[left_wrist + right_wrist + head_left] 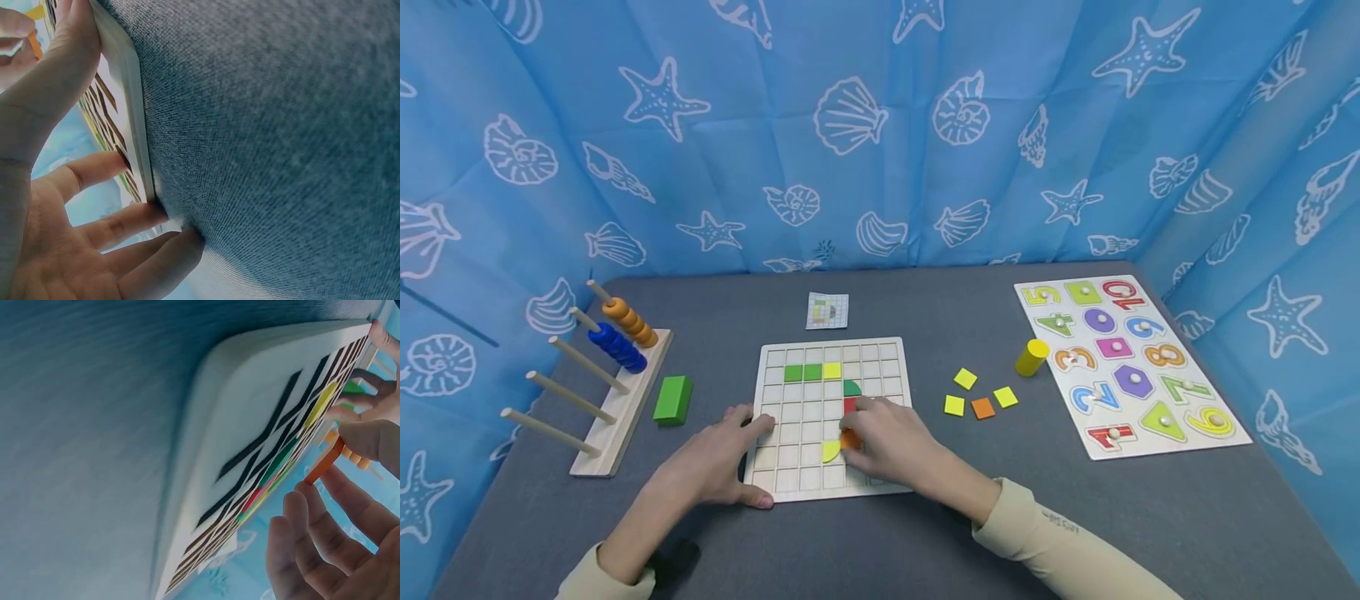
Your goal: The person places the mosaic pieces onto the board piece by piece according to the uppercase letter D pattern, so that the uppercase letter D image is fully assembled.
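Table: grey cloth top under both hands, blue shell-print curtain behind it.
Number puzzle: well off to the right of the right hand.
Grid board: white wooden tray of square cells, lying between the two hands; green and yellow tiles sit in its upper rows, beyond the fingertips.
Peg rack: to the left of the left hand, with orange and blue rings on its far pegs.
Left hand: fingers straight and spread, pressed against the board's left edge, thumb at its near corner; it grips nothing.
Right hand: over the board's lower middle, fingers curled, pinching the orange piece.
Green block: just left of the left hand.
Loose tiles: right of the right hand, near a yellow cylinder.
Orange piece: thin, held just above the cells between thumb and fingertips, beside a yellow quarter-round.
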`<state>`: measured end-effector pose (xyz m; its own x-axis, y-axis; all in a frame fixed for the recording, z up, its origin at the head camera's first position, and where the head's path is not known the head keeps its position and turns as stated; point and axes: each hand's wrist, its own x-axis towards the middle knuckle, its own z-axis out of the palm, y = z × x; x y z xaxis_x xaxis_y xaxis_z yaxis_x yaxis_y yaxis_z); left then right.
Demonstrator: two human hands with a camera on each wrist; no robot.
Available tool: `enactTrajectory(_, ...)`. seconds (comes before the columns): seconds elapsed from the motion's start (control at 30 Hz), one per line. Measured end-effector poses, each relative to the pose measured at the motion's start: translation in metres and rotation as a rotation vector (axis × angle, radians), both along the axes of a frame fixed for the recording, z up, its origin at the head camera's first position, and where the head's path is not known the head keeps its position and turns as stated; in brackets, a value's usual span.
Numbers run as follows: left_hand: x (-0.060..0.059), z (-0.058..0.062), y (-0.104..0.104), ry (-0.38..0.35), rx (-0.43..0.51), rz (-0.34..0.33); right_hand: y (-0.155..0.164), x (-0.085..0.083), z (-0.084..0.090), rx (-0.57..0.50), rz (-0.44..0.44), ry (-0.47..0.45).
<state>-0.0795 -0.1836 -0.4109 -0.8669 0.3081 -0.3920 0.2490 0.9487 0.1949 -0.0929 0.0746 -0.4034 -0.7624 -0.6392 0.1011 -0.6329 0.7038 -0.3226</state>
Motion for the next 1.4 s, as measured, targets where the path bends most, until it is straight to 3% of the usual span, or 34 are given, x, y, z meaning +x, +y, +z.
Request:
enactTrajectory(0.6, -0.001, -0.001, -0.002, 0.013, 0.019, -0.025, -0.046, 0.000, -0.008, 0.072, 0.063, 0.005)
enactTrajectory(0.8, -0.001, -0.001, -0.002, 0.016, 0.018, -0.025, -0.050, 0.000, -0.010, 0.098, 0.068, 0.037)
enactTrajectory(1.4, 0.000, 0.000, -0.002, 0.017, 0.024, -0.032, -0.049, -0.003, -0.008, 0.042, 0.084, -0.060)
